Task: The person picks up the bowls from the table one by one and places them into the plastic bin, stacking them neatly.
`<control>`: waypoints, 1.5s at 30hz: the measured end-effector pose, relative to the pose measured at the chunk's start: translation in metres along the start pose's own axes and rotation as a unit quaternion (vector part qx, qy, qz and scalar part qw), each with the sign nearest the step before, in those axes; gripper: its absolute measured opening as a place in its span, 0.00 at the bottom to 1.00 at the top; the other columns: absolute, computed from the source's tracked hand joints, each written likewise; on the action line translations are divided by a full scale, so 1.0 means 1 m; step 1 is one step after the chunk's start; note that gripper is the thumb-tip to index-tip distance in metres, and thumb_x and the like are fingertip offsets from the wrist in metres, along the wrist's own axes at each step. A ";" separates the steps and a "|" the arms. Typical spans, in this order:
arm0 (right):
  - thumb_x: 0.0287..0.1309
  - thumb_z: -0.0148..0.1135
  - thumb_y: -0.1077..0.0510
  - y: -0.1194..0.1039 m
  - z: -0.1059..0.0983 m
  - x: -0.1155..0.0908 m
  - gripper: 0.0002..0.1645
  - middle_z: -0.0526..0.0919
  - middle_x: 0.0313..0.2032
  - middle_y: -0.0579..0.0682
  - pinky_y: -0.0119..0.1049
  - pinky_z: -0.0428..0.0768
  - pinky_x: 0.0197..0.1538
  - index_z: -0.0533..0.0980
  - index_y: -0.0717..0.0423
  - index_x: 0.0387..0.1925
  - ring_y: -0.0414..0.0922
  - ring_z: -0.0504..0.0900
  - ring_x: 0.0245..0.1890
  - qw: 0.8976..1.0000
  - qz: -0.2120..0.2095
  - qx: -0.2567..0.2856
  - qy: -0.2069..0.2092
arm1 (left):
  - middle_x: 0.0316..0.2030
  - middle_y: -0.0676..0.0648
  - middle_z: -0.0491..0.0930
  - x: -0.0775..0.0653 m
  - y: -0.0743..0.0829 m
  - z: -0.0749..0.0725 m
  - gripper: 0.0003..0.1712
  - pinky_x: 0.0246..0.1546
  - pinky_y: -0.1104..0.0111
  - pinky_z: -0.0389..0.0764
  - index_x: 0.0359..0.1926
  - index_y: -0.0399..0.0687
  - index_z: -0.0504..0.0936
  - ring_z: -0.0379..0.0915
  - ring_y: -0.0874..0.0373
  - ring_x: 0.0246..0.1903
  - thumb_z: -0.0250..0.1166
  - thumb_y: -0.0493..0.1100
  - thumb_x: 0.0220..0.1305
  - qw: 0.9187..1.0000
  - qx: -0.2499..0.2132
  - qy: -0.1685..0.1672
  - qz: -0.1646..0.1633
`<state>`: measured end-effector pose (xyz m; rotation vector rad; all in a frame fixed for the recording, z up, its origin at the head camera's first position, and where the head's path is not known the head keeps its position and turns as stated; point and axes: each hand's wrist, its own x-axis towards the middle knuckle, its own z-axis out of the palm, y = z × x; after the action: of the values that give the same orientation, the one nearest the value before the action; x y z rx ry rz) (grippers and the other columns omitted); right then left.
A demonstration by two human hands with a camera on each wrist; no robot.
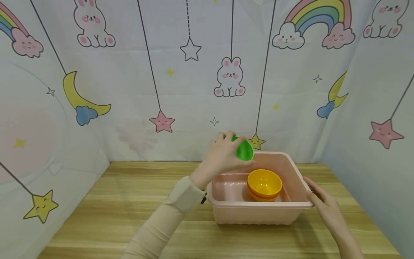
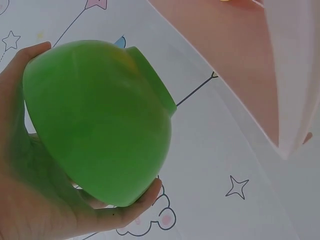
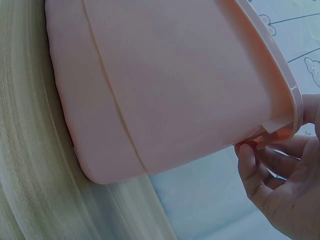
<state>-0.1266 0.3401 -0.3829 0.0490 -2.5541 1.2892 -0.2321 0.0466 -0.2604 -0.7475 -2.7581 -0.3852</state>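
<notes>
My left hand (image 1: 223, 153) grips a green bowl (image 1: 245, 150) above the back left part of a pink plastic basin (image 1: 255, 215). The bowl is tilted on its side; in the left wrist view the fingers and thumb reach around the rim of the green bowl (image 2: 100, 120). Inside the basin a yellow bowl (image 1: 265, 181) is stacked on an orange bowl (image 1: 266, 196), with more yellow showing beneath. My right hand (image 1: 326, 205) holds the basin's right rim. In the right wrist view, fingers of the right hand (image 3: 285, 185) curl under that rim.
The basin stands on a wood-grain table (image 1: 142, 201), with bare wood to its left. A white printed cloth (image 1: 194, 86) with rabbits, stars and rainbows hangs behind the table and along both sides.
</notes>
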 end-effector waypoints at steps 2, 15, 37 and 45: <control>0.66 0.44 0.49 0.000 0.000 0.000 0.29 0.65 0.55 0.25 0.13 0.68 0.41 0.58 0.49 0.67 0.11 0.63 0.46 1.000 -0.001 -0.002 0.002 | 0.60 0.49 0.63 0.001 0.002 0.002 0.43 0.50 0.51 0.71 0.61 0.70 0.65 0.59 0.48 0.57 0.59 0.75 0.43 1.000 -0.003 -0.005 0.004; 0.66 0.44 0.49 0.003 0.001 -0.001 0.28 0.63 0.56 0.24 0.13 0.68 0.42 0.58 0.50 0.66 0.12 0.63 0.47 1.000 -0.010 0.000 0.002 | 0.58 0.50 0.64 0.009 0.010 0.010 0.41 0.48 0.54 0.72 0.58 0.70 0.67 0.59 0.52 0.54 0.58 0.77 0.41 0.998 -0.054 -0.030 0.033; 0.67 0.44 0.51 0.001 0.004 -0.001 0.28 0.65 0.53 0.21 0.13 0.68 0.43 0.59 0.53 0.66 0.14 0.66 0.47 0.999 -0.028 0.016 0.002 | 0.62 0.50 0.61 0.027 0.022 0.023 0.44 0.54 0.55 0.69 0.62 0.73 0.63 0.59 0.52 0.55 0.57 0.77 0.43 0.995 -0.034 -0.070 0.054; 0.67 0.44 0.51 0.002 0.002 0.000 0.28 0.66 0.52 0.22 0.13 0.68 0.43 0.59 0.53 0.66 0.13 0.65 0.47 1.000 -0.022 0.013 0.004 | 0.67 0.51 0.56 0.036 0.026 0.028 0.43 0.52 0.55 0.70 0.62 0.74 0.63 0.59 0.52 0.57 0.58 0.76 0.43 0.992 -0.028 -0.101 0.069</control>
<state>-0.1272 0.3398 -0.3857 0.1054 -2.5164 1.3026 -0.2536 0.0934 -0.2709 -1.0376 -2.8695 -0.3779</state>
